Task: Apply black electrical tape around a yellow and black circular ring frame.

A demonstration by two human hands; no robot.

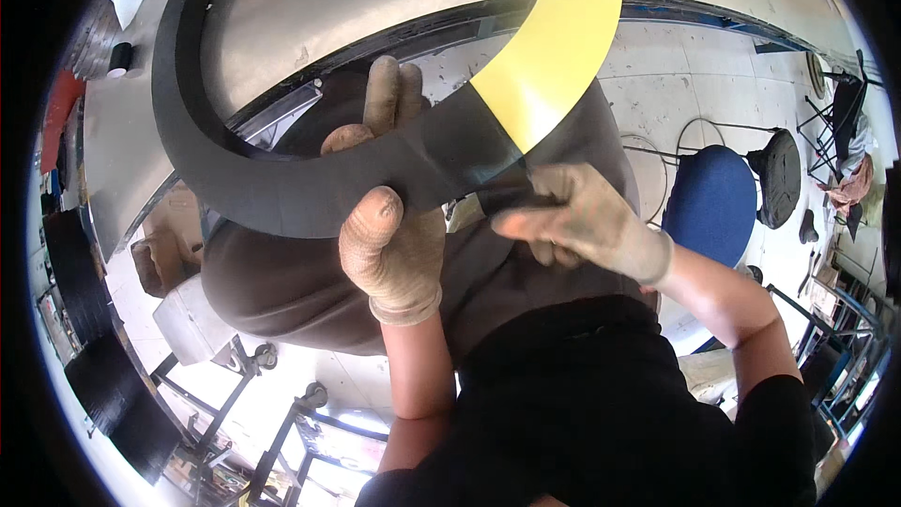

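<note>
A large, flat black ring (272,192) with one glossy yellow section (554,47) is tilted over my lap, its far part above the metal table. My left hand (399,244), in a tan knit glove, grips the ring's near side. The thumb lies over the near face and the fingers show beyond the inner edge. My right hand (587,225), gloved alike and slightly blurred, is closed just below the border between black and yellow. Something dark lies between its fingers and the ring's edge; I cannot make out what it is.
The metal-topped table (366,0) lies ahead, with a small black cylinder (120,58) at its left. A blue round stool seat (711,195) stands at the right, beside a black one (777,178). Wheeled metal frames (211,394) are at the lower left, near a cardboard box (178,221).
</note>
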